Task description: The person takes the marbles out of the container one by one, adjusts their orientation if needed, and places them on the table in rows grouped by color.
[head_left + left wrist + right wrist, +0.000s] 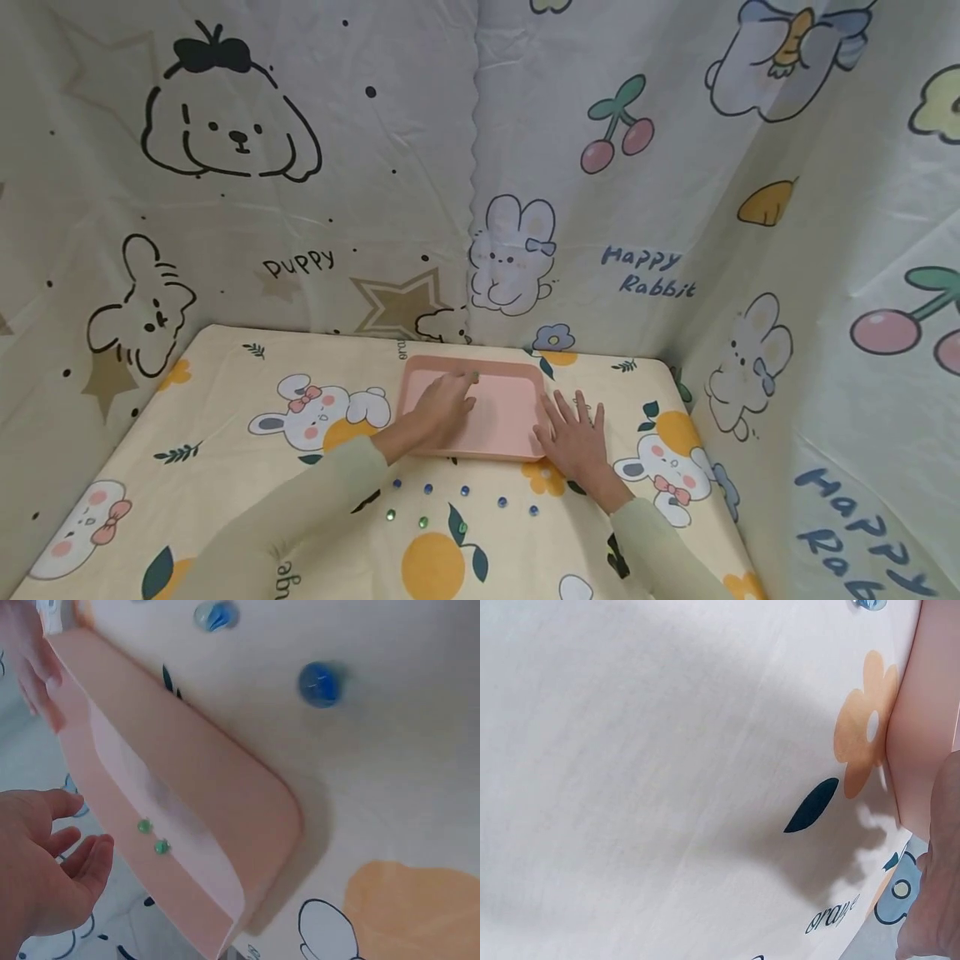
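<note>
A shallow pink tray (510, 408) lies on the patterned cloth. My left hand (444, 410) is over its left half, fingers loosely bent. In the left wrist view nothing shows between the fingers of that left hand (56, 862), and two green marbles (161, 846) are in the tray near it. At the tray's right edge, my right hand (577, 437) has its fingers spread, fingertips right at the rim. Part of the right hand (941, 862) also shows beside the tray wall (926, 712) in the right wrist view.
In front of the tray, several blue marbles (465, 491) form a loose row on the cloth. Three green marbles (423, 522) lie nearer to me, left of centre. Printed curtains (375, 208) stand behind the table and along its sides.
</note>
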`<state>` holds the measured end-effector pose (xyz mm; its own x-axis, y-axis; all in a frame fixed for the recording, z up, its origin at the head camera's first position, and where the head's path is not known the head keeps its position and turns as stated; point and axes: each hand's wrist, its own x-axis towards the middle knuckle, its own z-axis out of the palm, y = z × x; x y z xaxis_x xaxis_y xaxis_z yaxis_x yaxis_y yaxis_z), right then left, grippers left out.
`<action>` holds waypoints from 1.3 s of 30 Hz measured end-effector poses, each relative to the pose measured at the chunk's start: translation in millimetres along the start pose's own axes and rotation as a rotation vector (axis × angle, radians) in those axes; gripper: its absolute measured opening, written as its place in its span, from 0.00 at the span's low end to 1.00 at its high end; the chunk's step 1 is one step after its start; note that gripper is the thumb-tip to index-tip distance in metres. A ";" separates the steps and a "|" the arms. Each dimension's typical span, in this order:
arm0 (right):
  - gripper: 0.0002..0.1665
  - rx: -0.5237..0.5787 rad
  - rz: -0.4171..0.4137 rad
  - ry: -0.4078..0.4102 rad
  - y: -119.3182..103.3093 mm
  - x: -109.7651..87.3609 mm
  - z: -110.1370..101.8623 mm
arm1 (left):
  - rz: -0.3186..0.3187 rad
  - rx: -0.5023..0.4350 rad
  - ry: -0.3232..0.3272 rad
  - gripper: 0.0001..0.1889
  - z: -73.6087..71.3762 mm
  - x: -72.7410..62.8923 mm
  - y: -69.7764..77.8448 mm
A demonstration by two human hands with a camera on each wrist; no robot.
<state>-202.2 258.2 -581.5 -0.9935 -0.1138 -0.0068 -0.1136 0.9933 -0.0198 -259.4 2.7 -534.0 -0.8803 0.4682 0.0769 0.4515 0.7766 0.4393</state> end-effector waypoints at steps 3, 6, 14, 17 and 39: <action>0.40 -0.008 0.000 0.000 -0.1 -0.5 0.4 | -0.031 -0.007 -0.004 0.18 3.0 8.8 -0.9; 0.40 -0.006 -0.001 0.001 0.6 -0.4 1.0 | -0.067 0.018 0.000 0.17 6.9 17.2 -3.0; 0.40 -0.009 -0.003 0.009 2.7 -0.4 3.0 | -0.214 0.005 0.034 0.11 16.3 35.2 -13.3; 0.40 -0.003 -0.001 0.006 2.4 -0.4 3.0 | -0.214 -0.005 0.053 0.10 18.8 38.6 -16.1; 0.40 0.010 -0.006 0.017 1.7 0.4 2.3 | -0.222 0.124 0.000 0.10 34.7 49.8 -27.1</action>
<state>-202.7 259.8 -583.8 -0.9928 -0.1190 0.0100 -0.1193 0.9924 -0.0298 -310.4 19.6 -573.1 -0.9599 0.2802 -0.0090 0.2614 0.9063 0.3320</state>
